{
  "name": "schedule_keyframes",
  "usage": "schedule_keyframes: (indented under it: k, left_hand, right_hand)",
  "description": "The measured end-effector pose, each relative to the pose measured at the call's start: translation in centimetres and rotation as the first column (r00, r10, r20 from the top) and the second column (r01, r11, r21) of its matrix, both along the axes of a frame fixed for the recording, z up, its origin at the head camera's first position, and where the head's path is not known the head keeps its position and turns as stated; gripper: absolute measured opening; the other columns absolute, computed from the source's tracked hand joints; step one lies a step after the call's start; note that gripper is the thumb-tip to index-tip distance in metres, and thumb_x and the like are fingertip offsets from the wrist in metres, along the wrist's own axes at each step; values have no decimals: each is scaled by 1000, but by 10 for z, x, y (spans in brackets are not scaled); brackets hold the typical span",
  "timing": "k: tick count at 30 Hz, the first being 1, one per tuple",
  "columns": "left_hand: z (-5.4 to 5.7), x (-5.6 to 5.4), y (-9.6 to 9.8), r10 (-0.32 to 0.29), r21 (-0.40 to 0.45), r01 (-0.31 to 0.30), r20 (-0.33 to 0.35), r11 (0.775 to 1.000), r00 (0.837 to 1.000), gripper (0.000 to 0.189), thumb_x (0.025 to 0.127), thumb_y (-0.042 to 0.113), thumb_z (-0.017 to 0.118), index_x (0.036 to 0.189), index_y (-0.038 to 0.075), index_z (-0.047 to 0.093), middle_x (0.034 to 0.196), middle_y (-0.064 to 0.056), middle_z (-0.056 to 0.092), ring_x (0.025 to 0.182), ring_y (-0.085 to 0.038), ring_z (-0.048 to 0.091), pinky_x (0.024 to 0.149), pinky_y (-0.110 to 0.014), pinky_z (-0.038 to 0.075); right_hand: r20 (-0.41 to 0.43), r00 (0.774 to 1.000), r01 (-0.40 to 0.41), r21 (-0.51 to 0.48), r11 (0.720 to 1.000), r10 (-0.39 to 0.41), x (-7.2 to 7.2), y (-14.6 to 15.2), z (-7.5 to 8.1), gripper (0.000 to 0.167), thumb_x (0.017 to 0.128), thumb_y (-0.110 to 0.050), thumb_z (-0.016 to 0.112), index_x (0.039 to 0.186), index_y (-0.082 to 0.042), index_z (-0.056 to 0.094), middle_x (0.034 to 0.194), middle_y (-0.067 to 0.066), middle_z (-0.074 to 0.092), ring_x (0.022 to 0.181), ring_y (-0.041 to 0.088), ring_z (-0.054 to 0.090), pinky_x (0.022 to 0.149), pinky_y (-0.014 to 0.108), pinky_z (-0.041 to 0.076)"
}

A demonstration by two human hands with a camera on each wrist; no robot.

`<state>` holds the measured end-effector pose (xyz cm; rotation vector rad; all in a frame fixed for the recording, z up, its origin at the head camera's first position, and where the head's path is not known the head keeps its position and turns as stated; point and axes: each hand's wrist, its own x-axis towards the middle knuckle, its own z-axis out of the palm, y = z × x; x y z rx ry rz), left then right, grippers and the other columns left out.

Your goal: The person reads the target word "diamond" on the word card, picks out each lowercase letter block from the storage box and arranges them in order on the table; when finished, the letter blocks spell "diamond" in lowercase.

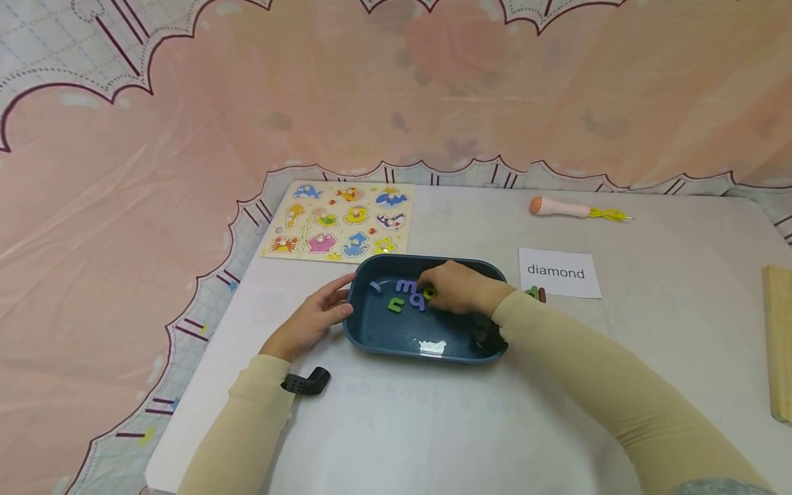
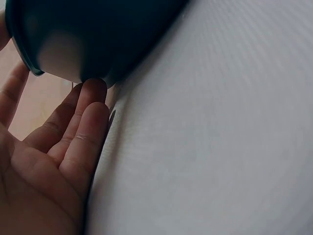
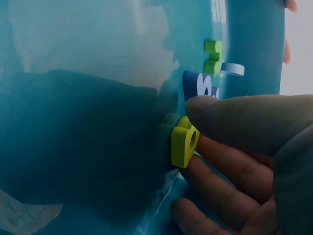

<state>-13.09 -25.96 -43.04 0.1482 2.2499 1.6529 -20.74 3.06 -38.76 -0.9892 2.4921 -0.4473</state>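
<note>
A dark blue tray (image 1: 383,340) sits on the table with several foam-like letters in it. Inside it my right hand (image 1: 458,285) pinches a yellow-green letter (image 3: 181,144) between thumb and fingers; which letter it is I cannot tell. Close by lie a purple m (image 1: 405,286), another purple letter (image 1: 417,301), a green n (image 1: 396,304) and a small purple curved piece (image 1: 375,287). My left hand (image 1: 312,316) is at the tray's left end, its fingers touching the outer wall below the rim in the left wrist view.
A white card (image 1: 559,285) reading "diamond" lies right of the tray, with green and brown letters (image 1: 535,294) partly behind my right sleeve. Behind the tray is a sea-animal puzzle board (image 1: 337,223). A pink-handled tool (image 1: 563,206) lies at the back; a wooden board (image 1: 778,344) at far right.
</note>
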Motion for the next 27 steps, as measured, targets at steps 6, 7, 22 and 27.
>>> schedule_keyframes:
  k: [6,7,22,27]
  left_hand:
    - [-1,-1,1,12,2,-12,10,1000,1000,65,102,21,60,159,17,29,153,-26,37,138,-41,41,111,-57,32]
    - [-1,-1,1,16,5,-16,14,1000,1000,65,102,21,61,159,17,30,153,-25,37,137,-41,41,111,-57,32]
    - [1,0,1,19,-2,-19,22,1000,1000,65,102,25,60,159,19,30,155,-24,36,141,-41,37,112,-59,29]
    - [1,0,1,20,0,-20,24,1000,1000,65,102,25,61,159,19,30,155,-24,36,140,-41,37,112,-59,29]
  right_hand:
    - [-3,1000,-1,0,1000,1,1,-2,-3,34,96,-11,66,129,-7,66,122,9,66,97,22,58,102,42,47]
    - [-2,1000,-2,2,1000,2,1,-2,-3,34,96,-11,66,129,-7,66,123,9,66,97,22,58,102,43,47]
    - [-8,1000,-16,8,1000,16,-1,-4,-8,29,97,-9,64,125,-6,67,116,8,68,94,21,59,101,42,49]
    - [-18,1000,-15,-1,1000,15,1,-4,-7,28,97,-10,64,125,-7,67,118,9,68,96,20,60,102,42,48]
